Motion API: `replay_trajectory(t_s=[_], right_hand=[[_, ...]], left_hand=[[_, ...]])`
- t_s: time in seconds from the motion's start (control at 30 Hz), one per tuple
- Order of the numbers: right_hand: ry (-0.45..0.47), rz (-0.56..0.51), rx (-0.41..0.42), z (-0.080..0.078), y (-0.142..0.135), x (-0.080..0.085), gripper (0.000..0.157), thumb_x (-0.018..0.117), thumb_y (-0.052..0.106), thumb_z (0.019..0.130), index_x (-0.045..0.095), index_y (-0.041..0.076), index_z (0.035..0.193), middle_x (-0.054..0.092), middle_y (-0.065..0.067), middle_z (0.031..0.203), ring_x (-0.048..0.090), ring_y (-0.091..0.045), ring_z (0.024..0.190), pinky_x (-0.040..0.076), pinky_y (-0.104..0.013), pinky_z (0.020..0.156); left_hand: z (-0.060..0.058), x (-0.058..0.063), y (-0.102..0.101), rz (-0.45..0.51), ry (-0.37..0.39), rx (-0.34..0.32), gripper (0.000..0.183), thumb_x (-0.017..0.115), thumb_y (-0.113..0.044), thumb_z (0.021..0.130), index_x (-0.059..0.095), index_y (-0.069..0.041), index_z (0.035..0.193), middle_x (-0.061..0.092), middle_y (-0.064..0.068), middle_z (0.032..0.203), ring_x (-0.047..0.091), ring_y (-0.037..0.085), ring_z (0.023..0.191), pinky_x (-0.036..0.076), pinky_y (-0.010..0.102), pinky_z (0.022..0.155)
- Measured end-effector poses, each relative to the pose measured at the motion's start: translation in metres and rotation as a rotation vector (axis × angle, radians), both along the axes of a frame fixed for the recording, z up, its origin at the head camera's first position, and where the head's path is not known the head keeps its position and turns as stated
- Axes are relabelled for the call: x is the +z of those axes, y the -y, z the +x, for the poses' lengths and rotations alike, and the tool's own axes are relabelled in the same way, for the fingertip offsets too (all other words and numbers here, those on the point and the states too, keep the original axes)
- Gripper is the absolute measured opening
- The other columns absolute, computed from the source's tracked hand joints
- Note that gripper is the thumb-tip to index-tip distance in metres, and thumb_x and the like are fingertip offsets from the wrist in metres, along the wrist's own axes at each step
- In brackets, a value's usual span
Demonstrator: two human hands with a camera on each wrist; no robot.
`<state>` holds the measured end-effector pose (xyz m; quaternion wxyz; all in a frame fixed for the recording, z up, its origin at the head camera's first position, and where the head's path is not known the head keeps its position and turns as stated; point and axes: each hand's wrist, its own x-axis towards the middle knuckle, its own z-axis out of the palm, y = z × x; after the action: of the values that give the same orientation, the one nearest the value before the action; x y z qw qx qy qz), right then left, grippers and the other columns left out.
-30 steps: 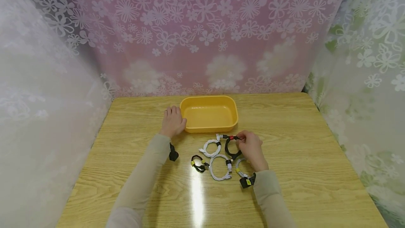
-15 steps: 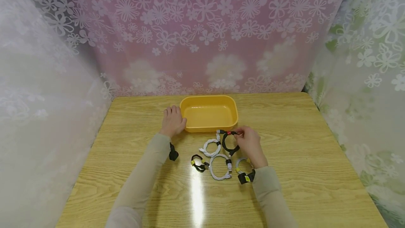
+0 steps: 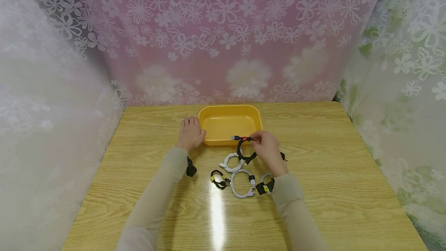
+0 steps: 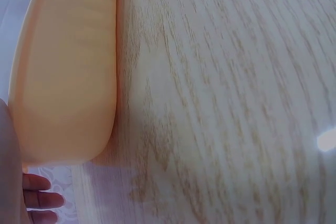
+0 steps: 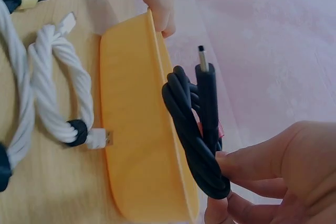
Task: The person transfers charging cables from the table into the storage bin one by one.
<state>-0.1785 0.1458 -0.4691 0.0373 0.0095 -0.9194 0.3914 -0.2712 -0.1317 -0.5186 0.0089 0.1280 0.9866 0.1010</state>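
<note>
My right hand pinches a coiled black charging cable with a red tie, thumb against fingers. In the head view the cable hangs at the front rim of a yellow plastic basin, its plug pointing left. My left hand grips the basin's left end, with the thumb at the rim and the fingers along the outside. Just in front of the basin lies a small coiled white cable, partly covered by the black one. Nothing shows inside the basin.
Nearer the person lie a larger white cable coil, a small black cable coil with yellow ties, and a grey-white coil partly hidden by the right wrist's camera. Floral curtains enclose the wooden table.
My right hand has lifted the black cable and carried it left and away from the person, up to the basin's front rim. The left hand and basin have stayed in place.
</note>
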Motion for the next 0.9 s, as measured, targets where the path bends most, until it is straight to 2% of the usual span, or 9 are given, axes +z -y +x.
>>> replay_trajectory(t_s=[0.23, 0.37, 0.77, 0.9], right_hand=[[-0.003, 0.018, 0.013, -0.016, 0.012, 0.006, 0.015, 0.068, 0.008, 0.089, 0.072, 0.002, 0.103, 0.068, -0.011, 0.094, 0.061, -0.026, 0.077, 0.048, -0.039, 0.070], [0.026, 0.014, 0.023, -0.024, 0.020, 0.010, 0.015, 0.068, 0.008, 0.091, 0.072, 0.003, 0.104, 0.068, -0.011, 0.095, 0.060, -0.026, 0.076, 0.047, -0.040, 0.070], [0.094, -0.049, 0.050, -0.050, 0.035, 0.010, 0.016, 0.067, 0.008, 0.092, 0.072, 0.002, 0.107, 0.068, -0.013, 0.099, 0.063, -0.028, 0.083, 0.049, -0.041, 0.072], [0.105, -0.032, 0.052, -0.058, 0.041, 0.013, 0.015, 0.067, 0.008, 0.092, 0.073, 0.002, 0.105, 0.069, -0.013, 0.099, 0.063, -0.028, 0.086, 0.050, -0.039, 0.072]], left_hand=[[0.000, 0.000, 0.000, -0.006, -0.002, -0.001, 0.038, 0.036, -0.026, 0.100, 0.043, 0.006, 0.119, 0.040, 0.024, 0.121, 0.033, 0.040, 0.109, 0.024, 0.051, 0.099], [0.000, 0.002, 0.000, -0.002, 0.006, 0.002, 0.039, 0.037, -0.026, 0.100, 0.043, 0.007, 0.121, 0.040, 0.025, 0.122, 0.033, 0.041, 0.111, 0.024, 0.051, 0.100], [-0.001, -0.001, 0.000, 0.000, -0.031, 0.005, 0.035, 0.037, -0.025, 0.098, 0.044, 0.005, 0.114, 0.041, 0.022, 0.114, 0.034, 0.040, 0.107, 0.025, 0.051, 0.099], [0.000, -0.002, 0.000, 0.000, -0.033, 0.003, 0.035, 0.038, -0.025, 0.098, 0.043, 0.005, 0.114, 0.041, 0.022, 0.114, 0.034, 0.040, 0.107, 0.025, 0.051, 0.099]])
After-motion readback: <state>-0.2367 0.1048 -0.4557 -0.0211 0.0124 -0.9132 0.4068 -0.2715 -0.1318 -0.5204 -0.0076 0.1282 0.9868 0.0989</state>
